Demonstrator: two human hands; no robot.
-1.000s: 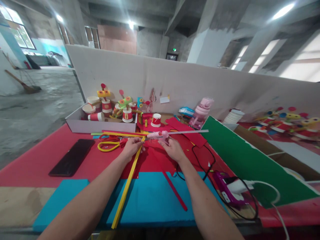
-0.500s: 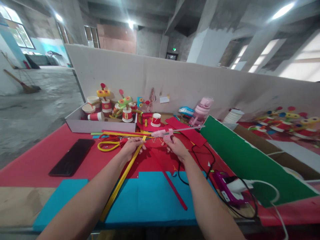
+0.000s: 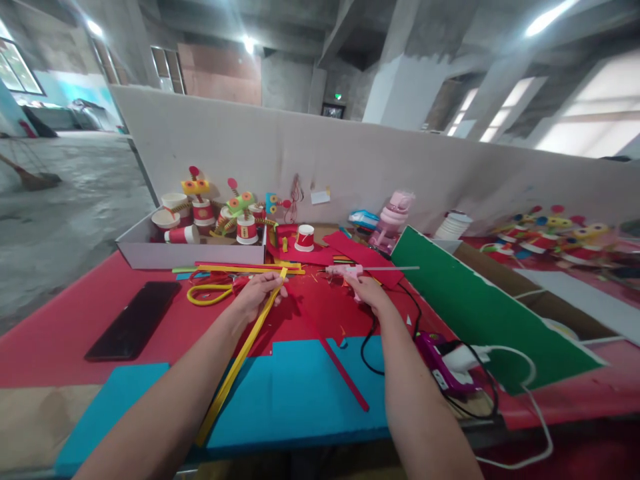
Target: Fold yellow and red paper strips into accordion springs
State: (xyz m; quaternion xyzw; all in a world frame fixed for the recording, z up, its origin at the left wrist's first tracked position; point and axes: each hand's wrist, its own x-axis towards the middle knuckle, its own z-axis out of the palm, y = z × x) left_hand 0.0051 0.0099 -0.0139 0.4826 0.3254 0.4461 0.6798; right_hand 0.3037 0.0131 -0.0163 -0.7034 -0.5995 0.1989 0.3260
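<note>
Pinched in my left hand (image 3: 259,294) is the top end of a long yellow paper strip (image 3: 235,371), which slants down toward the table's near edge. My right hand (image 3: 371,291) grips a pink hot glue gun (image 3: 344,270) by its handle, its nozzle facing left. A pale glue stick (image 3: 393,269) juts from the gun's rear. Between my forearms a long red paper strip (image 3: 347,377) lies across a blue sheet (image 3: 300,393). Red and yellow strips (image 3: 240,267) lie beyond my left hand, beside yellow-handled scissors (image 3: 207,295).
Paper-cup figures and cups fill a white box (image 3: 193,255) at the back left. One red cup (image 3: 305,238) stands mid-table. At left lies a black phone (image 3: 134,321). A purple power strip (image 3: 445,363), cords and a green board (image 3: 480,313) occupy the right.
The glue gun in my right hand has moved right, away from the yellow strip's tip. My left hand still holds the strip. The view has shifted slightly right.
</note>
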